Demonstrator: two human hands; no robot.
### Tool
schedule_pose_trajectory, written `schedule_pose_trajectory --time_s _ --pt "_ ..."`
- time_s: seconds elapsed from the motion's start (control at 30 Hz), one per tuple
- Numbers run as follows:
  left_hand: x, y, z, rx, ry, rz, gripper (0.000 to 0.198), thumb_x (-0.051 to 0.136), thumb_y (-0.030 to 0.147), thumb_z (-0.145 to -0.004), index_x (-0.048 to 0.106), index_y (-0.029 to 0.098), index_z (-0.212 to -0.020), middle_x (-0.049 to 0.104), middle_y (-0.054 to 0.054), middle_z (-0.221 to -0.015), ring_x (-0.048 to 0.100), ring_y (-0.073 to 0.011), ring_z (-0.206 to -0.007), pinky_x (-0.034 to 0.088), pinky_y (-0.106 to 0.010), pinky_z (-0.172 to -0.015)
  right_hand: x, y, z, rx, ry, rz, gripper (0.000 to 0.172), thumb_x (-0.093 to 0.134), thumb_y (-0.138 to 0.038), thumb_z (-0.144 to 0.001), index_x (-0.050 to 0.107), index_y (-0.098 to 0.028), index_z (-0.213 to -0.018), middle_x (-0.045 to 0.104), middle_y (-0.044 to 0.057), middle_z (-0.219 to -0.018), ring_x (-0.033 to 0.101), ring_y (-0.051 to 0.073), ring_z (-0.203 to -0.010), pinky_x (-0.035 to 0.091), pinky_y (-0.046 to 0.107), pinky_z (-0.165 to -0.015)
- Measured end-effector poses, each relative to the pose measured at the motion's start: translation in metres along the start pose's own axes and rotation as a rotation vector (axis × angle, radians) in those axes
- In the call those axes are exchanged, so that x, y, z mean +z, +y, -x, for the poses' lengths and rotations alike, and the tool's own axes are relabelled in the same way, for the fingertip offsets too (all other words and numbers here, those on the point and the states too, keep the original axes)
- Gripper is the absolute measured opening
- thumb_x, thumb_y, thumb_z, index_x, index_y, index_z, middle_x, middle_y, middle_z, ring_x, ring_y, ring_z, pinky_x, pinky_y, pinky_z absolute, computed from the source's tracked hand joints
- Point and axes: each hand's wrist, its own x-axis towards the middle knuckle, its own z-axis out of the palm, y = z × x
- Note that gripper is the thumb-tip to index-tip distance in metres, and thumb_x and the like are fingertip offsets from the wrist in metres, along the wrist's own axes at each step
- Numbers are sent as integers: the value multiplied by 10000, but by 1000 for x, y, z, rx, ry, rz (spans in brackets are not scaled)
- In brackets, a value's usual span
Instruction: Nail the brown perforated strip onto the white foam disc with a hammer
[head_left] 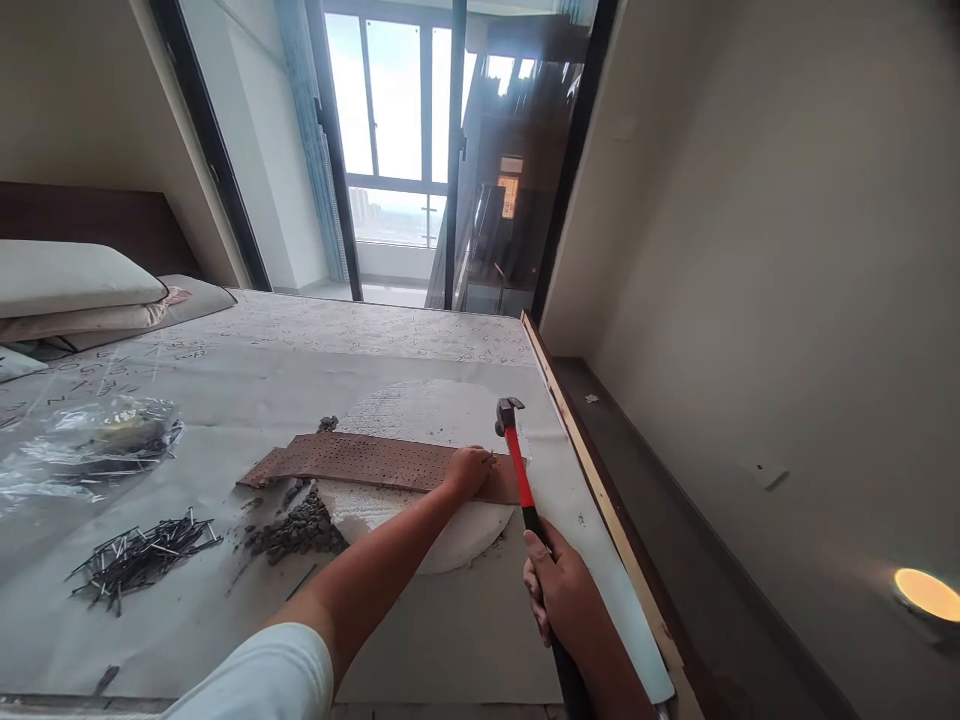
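My right hand [559, 590] is wrapped around the dark grip of a claw hammer [519, 465], which has a red shaft and a metal head raised near the board's right end. My left hand [470, 472] rests on a brown board [367, 460] dotted with rows of small holes. Its fingers are pinched together at what looks like a nail, mostly hidden by the fingers. Under the board lies a round white slab [442, 545], apparently foam. A shorter brown strip [262, 468] shows at the board's left end.
A pile of nails [146, 555] lies at the left, with a clear plastic bag [90, 450] behind it. Grey crumbly lumps [300, 525] are heaped beside the slab. A wooden edge [592, 470] runs along the right side. Pillows [75, 275] are stacked at the far left.
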Motion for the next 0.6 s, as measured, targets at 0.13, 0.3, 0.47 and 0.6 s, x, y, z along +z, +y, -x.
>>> schedule_pose_trajectory --time_s 0.13,0.3,0.47,0.6 --pt "-1 1 1 -11 -3 -7 346 456 248 -765 512 171 -433 486 -32 -539 417 -128 -537 295 -275 -586 0 3 -5 96 -57 19 596 454 -618 -764 446 -191 -1181 339 -112 -483 293 56 -265 294 184 -245" --pt "-1 -1 3 -4 1 14 317 468 300 -756 544 178 -474 520 -50 -576 447 -146 -576 323 -278 -604 3 1 -2 21 -22 -7 593 435 -613 -779 433 -210 -1214 328 -112 -487 253 47 -269 276 174 -250" --pt "3 -6 3 -25 9 45 323 466 279 -759 536 173 -463 531 -43 -571 416 -125 -529 317 -271 -563 10 -1 2 59 -5 13 551 440 -589 -786 481 -179 -1150 344 -101 -481 277 48 -286 291 169 -268" --pt "5 -8 2 -35 -6 43 320 478 252 -752 527 168 -446 551 -45 -586 437 -126 -552 329 -271 -587 10 -1 2 20 -26 -20 600 435 -606 -784 432 -192 -1218 329 -110 -478 260 48 -269 277 172 -248"
